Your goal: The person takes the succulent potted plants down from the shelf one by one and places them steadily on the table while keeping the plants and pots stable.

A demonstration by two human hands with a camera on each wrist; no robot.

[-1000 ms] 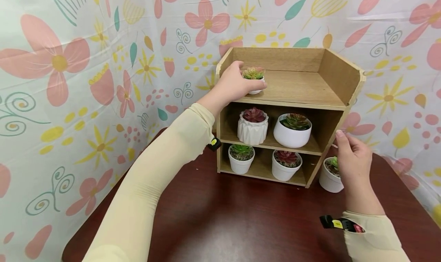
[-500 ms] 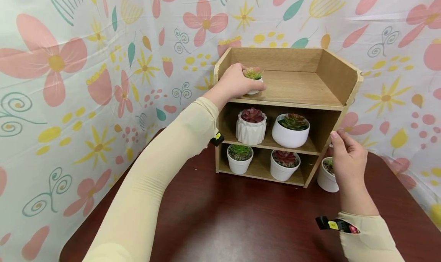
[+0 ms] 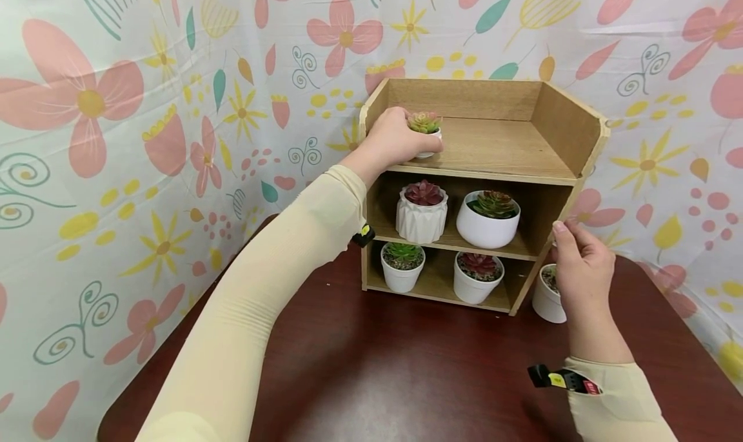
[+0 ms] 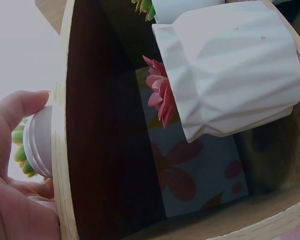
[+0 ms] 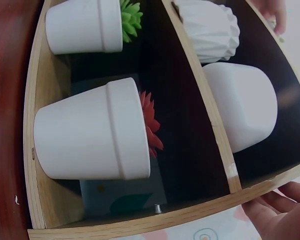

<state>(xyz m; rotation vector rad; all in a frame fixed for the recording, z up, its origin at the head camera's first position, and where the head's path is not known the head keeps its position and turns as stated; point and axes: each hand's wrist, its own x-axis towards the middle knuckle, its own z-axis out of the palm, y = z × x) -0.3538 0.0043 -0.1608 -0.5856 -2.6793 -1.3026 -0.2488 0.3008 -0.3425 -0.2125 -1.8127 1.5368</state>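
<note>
1. Head view: A person in pale yellow sleeves reaches to a three-tier wooden shelf (image 3: 493, 142) on a dark red table (image 3: 371, 371). The left hand (image 3: 397, 137) pinches a small potted succulent (image 3: 425, 123), yellow-green with pink tips, at the left end of the top tier. The right hand (image 3: 587, 271), fingers curled, is at the shelf's right side, its thumb by the front edge. Below sit a faceted white pot (image 3: 422, 217) and a round white bowl (image 3: 487, 226), each planted; on the bottom tier, a green-leaved pot (image 3: 402, 269) and a red-leaved pot (image 3: 476, 282). Another white pot (image 3: 547, 300) stands on the table, partly behind the right hand.

2. Left wrist view: Thumb and fingers flank the small succulent above the top board; whether its base rests there is hidden. The faceted white pot fills the tier beneath.

3. Right wrist view: Bent fingers touch the outer face of the side panel (image 5: 190, 214), near a metal peg (image 5: 158, 208) inside; whether they pinch its edge cannot be told.
</note>
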